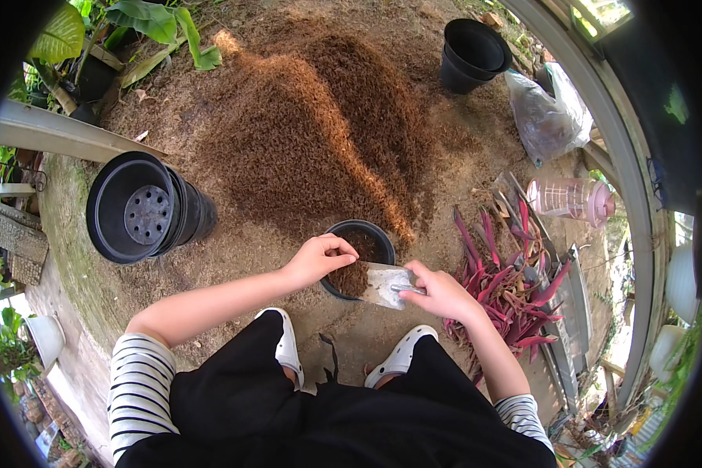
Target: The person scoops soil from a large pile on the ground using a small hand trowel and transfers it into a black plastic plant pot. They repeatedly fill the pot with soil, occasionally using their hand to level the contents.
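A small black pot [388, 243] stands on the ground in front of my feet, with brown growing mix [359, 245] inside it. My right hand [444, 294] grips the short handle of a pale metal scoop [383, 286], tilted over the pot's near right rim with brown mix at its front end. Over the pot's left side is my left hand [317, 262], its fingers curled in beside the scoop's mouth. What those fingers hold, if anything, is hidden.
A large mound of brown fibrous mix [312, 132] lies beyond the pot. Black nested pots [203, 214] lie at left; another black pot [468, 66] and a plastic bag [550, 117] stand far right. Reddish-purple cuttings [503, 300] and a pink bottle [569, 199] lie at right.
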The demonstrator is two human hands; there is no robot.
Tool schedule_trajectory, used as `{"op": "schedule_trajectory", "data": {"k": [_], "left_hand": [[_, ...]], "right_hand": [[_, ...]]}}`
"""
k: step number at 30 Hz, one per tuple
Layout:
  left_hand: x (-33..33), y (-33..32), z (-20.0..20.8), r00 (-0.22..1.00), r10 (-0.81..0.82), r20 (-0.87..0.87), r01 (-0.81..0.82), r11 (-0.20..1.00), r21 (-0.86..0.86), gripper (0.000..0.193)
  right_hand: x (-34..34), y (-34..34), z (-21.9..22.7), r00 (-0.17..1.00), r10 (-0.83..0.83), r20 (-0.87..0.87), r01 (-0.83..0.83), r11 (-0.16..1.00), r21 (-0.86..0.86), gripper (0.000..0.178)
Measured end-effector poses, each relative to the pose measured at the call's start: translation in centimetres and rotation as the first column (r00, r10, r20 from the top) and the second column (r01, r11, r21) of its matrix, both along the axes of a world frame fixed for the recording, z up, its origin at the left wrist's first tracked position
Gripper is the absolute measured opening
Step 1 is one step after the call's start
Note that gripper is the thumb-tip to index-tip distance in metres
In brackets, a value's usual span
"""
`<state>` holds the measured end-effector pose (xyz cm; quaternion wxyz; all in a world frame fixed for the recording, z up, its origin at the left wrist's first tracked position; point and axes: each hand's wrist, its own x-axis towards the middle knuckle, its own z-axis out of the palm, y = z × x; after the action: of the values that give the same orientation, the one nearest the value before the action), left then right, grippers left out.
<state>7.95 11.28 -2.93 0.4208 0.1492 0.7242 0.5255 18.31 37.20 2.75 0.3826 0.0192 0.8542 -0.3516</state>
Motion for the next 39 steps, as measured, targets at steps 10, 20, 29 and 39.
{"op": "schedule_trajectory", "data": {"k": [10,20,29,39], "left_hand": [[-0.5,-0.6,-0.4,0.965,0.158,0.208,-0.187,0.974,0.127,0.011],[-1.4,-1.2,-0.6,0.967,0.152,0.203,-0.177,0.978,0.11,0.014],[-1.8,-1.9,-1.7,0.966,0.219,0.137,-0.23,0.971,0.071,0.025],[-4.0,-3.4,-2.6,0.874,0.041,-0.484,-0.187,0.948,-0.257,0.044]], "right_hand": [[0.0,0.1,-0.2,1.0,-0.01,-0.003,0.01,1.0,-0.003,0.052],[0.2,0.3,-0.7,1.0,-0.015,-0.028,0.015,1.0,0.003,0.052],[0.4,0.5,-0.9,0.999,-0.04,-0.027,0.04,0.999,0.009,0.051],[-0.2,0.9,-0.1,0.991,-0.125,-0.054,0.128,0.989,0.072,0.055]]}}
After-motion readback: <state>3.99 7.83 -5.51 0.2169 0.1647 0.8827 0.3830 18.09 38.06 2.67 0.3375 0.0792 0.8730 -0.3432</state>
